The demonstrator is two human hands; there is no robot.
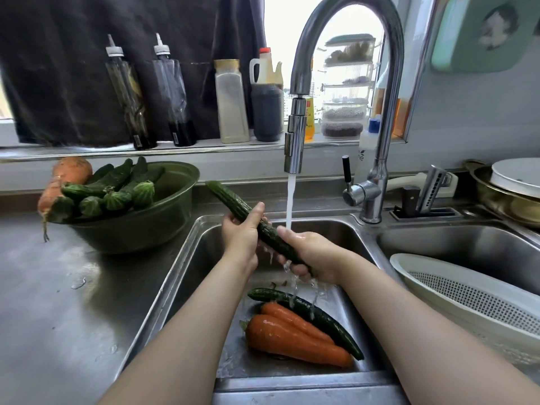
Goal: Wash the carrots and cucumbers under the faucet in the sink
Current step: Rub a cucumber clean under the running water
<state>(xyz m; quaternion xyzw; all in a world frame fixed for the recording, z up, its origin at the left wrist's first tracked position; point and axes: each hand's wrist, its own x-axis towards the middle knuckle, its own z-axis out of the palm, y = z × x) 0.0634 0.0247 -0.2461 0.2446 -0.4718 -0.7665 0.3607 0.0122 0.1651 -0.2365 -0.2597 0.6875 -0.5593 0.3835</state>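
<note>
Both my hands hold one long dark cucumber (226, 198) slantwise over the left sink (187, 249). My left hand (241, 236) grips its middle, and my right hand (311, 254) grips its lower end. Water runs from the chrome faucet (296, 141) onto my right hand and drips down. On the sink floor lie another cucumber (330, 320) and two wet carrots (292, 339). A green bowl (163, 214) on the left counter holds several cucumbers (117, 188) and carrots (70, 171).
A white colander (467, 296) leans in the right sink. Bottles (230, 103) and stacked containers line the windowsill behind the faucet. A knife block (420, 206) and a pot with a plate (517, 188) stand at the back right. The left counter is wet.
</note>
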